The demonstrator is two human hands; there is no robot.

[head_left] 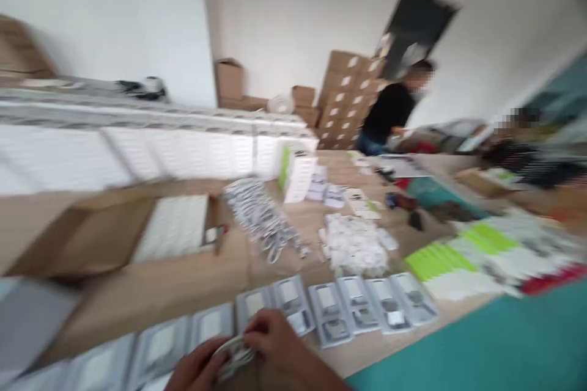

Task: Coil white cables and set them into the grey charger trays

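Observation:
A coiled white cable (235, 355) is held between my two hands at the bottom of the view. My left hand (199, 365) is closed around its left side. My right hand (277, 339) pinches its right side with thumb and fingers. Both hands are over a row of grey plastic trays (331, 316), which runs across the front of the table. Flat white pieces lie in many of the trays, and those on the right also hold smaller grey items. The picture is smeared by motion, so finer details are lost.
Bundled cables (259, 211) and a pile of small white pieces (355, 244) lie beyond the trays. An open carton (87, 235) is at left. Stacked white boxes (183, 153) line the back. Green-and-white packages (452, 269) lie right. A person in black (389, 113) is at the far side.

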